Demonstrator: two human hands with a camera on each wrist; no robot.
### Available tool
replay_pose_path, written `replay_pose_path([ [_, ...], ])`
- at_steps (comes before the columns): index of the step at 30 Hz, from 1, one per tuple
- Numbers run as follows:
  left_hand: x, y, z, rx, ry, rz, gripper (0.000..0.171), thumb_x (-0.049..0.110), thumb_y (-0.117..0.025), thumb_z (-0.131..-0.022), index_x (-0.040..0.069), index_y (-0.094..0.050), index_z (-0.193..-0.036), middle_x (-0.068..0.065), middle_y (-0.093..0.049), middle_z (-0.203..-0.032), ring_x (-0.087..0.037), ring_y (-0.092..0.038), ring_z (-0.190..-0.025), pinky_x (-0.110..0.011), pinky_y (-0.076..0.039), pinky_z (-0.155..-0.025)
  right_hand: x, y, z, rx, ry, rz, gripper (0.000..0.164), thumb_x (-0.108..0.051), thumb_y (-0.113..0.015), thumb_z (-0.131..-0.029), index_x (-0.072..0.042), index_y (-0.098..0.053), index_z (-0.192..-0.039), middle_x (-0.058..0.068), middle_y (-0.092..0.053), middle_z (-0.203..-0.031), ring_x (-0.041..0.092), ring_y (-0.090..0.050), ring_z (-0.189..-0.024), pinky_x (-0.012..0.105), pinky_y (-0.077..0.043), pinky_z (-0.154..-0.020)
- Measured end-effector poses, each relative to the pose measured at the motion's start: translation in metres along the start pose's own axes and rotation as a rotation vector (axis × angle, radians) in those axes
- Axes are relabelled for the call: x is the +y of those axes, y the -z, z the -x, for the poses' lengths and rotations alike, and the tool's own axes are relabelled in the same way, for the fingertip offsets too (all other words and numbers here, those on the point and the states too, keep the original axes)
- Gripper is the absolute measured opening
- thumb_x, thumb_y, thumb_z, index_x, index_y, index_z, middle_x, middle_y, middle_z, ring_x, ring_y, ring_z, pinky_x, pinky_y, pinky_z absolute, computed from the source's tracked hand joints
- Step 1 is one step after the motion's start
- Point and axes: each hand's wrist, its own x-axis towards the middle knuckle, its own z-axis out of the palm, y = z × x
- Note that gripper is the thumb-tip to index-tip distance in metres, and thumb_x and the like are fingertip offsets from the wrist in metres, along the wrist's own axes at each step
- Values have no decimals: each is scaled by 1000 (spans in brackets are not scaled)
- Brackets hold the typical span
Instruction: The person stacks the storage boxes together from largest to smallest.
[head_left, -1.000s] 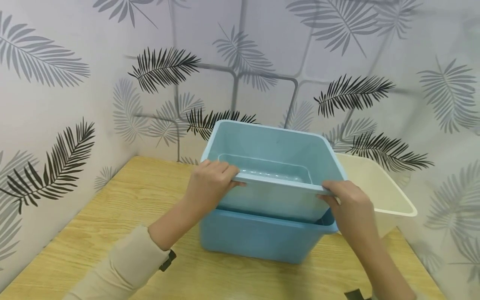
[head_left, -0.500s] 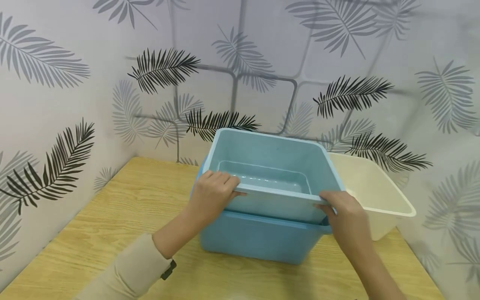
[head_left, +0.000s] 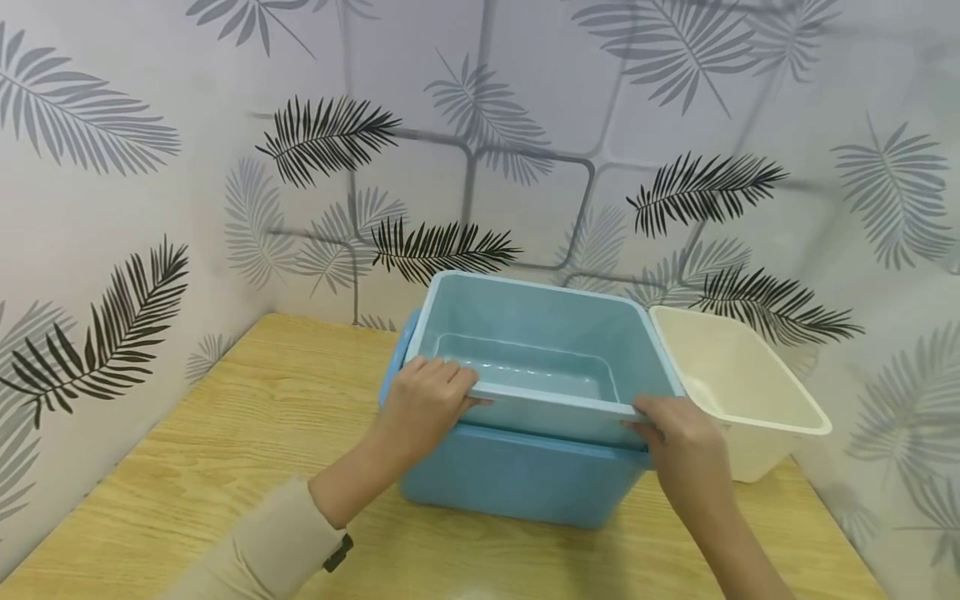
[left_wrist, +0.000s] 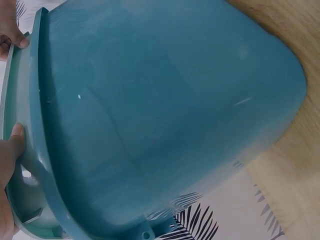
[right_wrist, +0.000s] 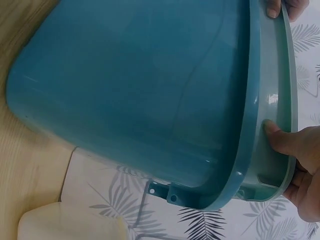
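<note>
A light blue plastic bin point(head_left: 525, 333) sits partly inside a darker blue bin point(head_left: 517, 479) that stands on the wooden table. My left hand point(head_left: 427, 404) grips the light blue bin's front rim near its left corner, with the thumb under the rim. Near the right corner my right hand point(head_left: 686, 442) pinches the same rim. In the right wrist view the thumb of the right hand point(right_wrist: 300, 155) presses on the light blue bin's outer wall, just above the darker bin's rim. The light blue bin's lower part is hidden inside the darker one.
A cream bin point(head_left: 750, 375) stands close by on the right, upright on the wooden table point(head_left: 247, 417). Behind the bins rises a wall point(head_left: 517, 108) with a leaf pattern, and another wall runs along the left edge.
Both hands have lowered the light blue bin, and it has sunk deeper into the darker blue bin. The darker bin and the cream bin stay where they were.
</note>
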Motion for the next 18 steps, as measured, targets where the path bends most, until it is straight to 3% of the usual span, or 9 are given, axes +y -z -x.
replay_pose_path([
  [10, 4, -4, 8, 0, 6, -8, 27, 39, -65, -73, 13, -59, -73, 3, -60, -63, -10, -55, -54, -20, -33, -49, -1, -5, 9, 23, 7, -2, 30, 0, -78, -52, -1, -67, -80, 10, -67, -75, 26, -62, -71, 33, -49, -67],
  [18, 6, -5, 14, -42, 32, 13, 25, 36, -72, -70, 13, -62, -74, 4, -62, -64, -9, -56, -55, -19, -33, -50, 0, -8, 13, -12, 10, 4, 31, 0, -79, -52, -1, -67, -80, 10, -67, -75, 26, -63, -71, 33, -52, -65],
])
